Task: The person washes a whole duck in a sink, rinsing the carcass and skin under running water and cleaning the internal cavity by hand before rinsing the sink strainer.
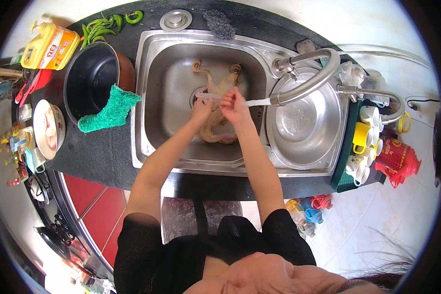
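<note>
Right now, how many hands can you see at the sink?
2: the left hand, at the plucked bird in the sink, and the right hand beside it, next to the water stream. No other hands show.

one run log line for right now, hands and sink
left hand: at plucked bird; right hand: at bird, meeting water stream; bird: in sink basin; tap: running; metal bowl: right of basin

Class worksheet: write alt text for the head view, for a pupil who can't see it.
A person's left hand and right hand handle a plucked bird in a steel sink while water runs from a curved tap. To the left, a green cloth hangs over a dark pot; cups stand at right.
</note>
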